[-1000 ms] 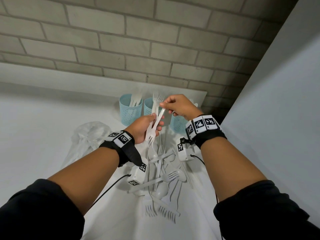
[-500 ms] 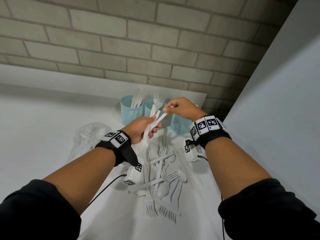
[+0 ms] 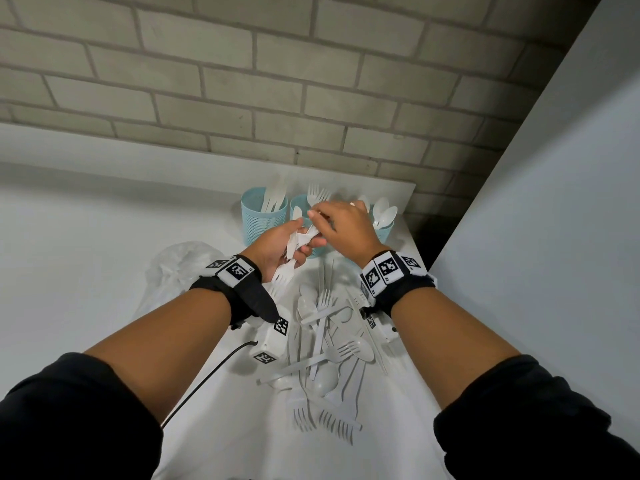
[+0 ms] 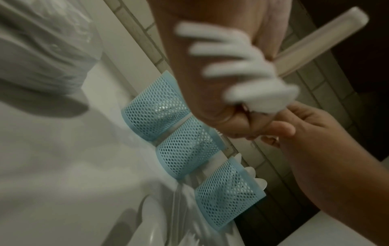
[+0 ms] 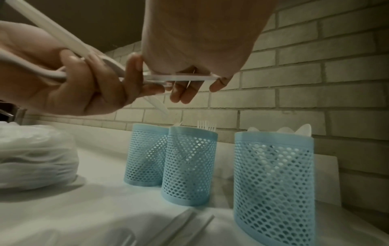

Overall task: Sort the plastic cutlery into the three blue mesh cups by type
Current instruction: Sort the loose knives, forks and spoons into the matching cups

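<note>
Three blue mesh cups stand in a row at the back: the left cup (image 3: 263,221) holds knives, the middle cup (image 3: 298,206) forks, the right cup (image 3: 383,231) spoons. My left hand (image 3: 304,241) grips a bundle of white plastic cutlery (image 3: 284,273) in front of the cups, with fork tines pointing down toward me. My right hand (image 3: 314,216) pinches one flat white handle (image 5: 181,77) that sticks out of that bundle. The left wrist view shows blurred fork tines (image 4: 231,66) beside my palm. Which type the pinched piece is cannot be told.
A loose pile of white forks, spoons and knives (image 3: 325,358) lies on the white table between my forearms. A crumpled clear plastic bag (image 3: 183,268) sits to the left of my left wrist. A brick wall rises behind the cups and a white panel (image 3: 536,237) closes the right side.
My right hand had drawn away to the right with the end of a piece. It has come back left over the bundle, close to the left hand, which has stayed nearly still.
</note>
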